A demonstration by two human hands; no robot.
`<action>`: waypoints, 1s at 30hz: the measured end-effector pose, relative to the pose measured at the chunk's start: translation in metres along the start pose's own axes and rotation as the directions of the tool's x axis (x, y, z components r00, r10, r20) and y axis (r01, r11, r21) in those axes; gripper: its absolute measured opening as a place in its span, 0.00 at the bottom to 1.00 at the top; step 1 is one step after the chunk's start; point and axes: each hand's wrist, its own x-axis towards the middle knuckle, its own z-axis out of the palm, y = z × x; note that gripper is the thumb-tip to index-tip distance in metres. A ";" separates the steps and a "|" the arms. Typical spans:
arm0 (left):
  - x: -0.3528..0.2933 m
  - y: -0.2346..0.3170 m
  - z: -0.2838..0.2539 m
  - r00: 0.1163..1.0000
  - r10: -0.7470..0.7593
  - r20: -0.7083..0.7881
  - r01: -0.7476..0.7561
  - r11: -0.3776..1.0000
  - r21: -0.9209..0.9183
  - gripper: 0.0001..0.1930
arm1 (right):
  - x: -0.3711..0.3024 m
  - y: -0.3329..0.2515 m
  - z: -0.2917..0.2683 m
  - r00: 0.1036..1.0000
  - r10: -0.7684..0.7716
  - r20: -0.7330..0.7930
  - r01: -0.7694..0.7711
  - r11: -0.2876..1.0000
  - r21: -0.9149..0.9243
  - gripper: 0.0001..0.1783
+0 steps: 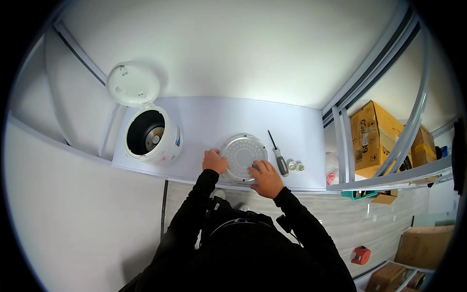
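A round silvery disc [243, 155] with a dimpled middle lies on the white table, between my two hands. My left hand [215, 162] is closed at the disc's left rim, its fingers curled against the edge. Over the lower right of the disc, my right hand [267, 179] lies with fingers stretched onto the surface and thumb apart. What the fingertips touch underneath is hidden. Right of the disc lies a screwdriver [279, 159] with a grey handle, shaft pointing away from me. Two small round whitish containers [296, 166] stand beside its handle; their contents are too small to tell.
A white rice cooker [168, 146] stands at the table's left end, its lid [134, 83] raised and its dark interior showing. A white wall rises behind the table [214, 109]. Metal framing [344, 146] and cardboard boxes [377, 138] are at the right. A red object [361, 255] sits on the floor.
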 end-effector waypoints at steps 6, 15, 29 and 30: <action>0.006 -0.016 0.002 0.998 -0.015 0.056 0.035 0.925 -0.377 0.34 | -0.001 0.003 -0.002 0.999 0.019 -0.048 -0.015 0.997 0.082 0.43; -0.048 0.033 -0.056 0.965 0.248 0.085 -0.102 0.652 -0.751 0.31 | 0.000 0.005 -0.005 0.988 0.073 -0.139 -0.043 0.977 0.209 0.45; -0.119 0.055 -0.113 0.888 0.302 -0.347 -0.459 0.542 -0.704 0.24 | 0.042 -0.078 -0.072 0.963 0.184 -0.196 -0.012 0.758 0.653 0.41; -0.122 0.050 -0.116 0.860 0.321 -0.395 -0.509 0.571 -0.644 0.22 | 0.046 -0.092 -0.075 0.968 0.165 -0.187 0.008 0.729 0.684 0.42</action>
